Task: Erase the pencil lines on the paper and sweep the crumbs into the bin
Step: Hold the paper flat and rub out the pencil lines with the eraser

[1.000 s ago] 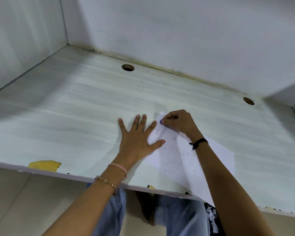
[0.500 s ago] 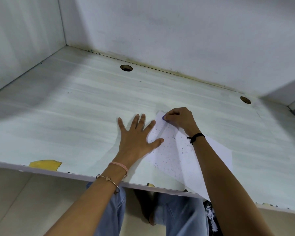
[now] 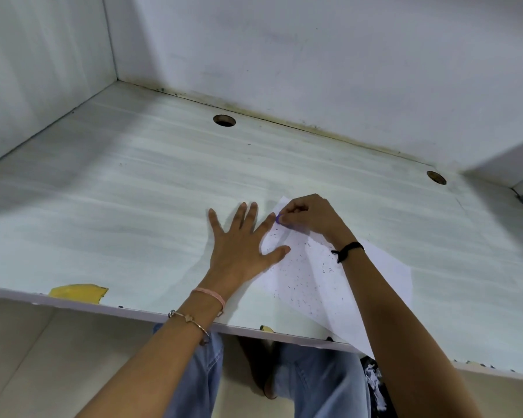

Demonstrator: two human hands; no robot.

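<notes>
A white sheet of paper (image 3: 384, 268) lies at an angle on the pale desk (image 3: 127, 206), one corner hanging over the front edge. Several dark eraser crumbs (image 3: 302, 279) are scattered over it. My left hand (image 3: 242, 245) lies flat with fingers spread, pressing the sheet's left edge. My right hand (image 3: 310, 215) pinches a small purple eraser (image 3: 277, 219) against the paper's far corner. No bin is in view.
Two round cable holes (image 3: 224, 120) (image 3: 436, 177) sit near the back wall. A yellow patch (image 3: 77, 292) shows where the desk's front edge is chipped. Walls close the desk at left, back and right. My knees in jeans (image 3: 314, 384) are under the desk.
My right hand has rubbed the eraser back and forth over the paper's far corner, ending slightly nearer me. My left hand has stayed flat in place.
</notes>
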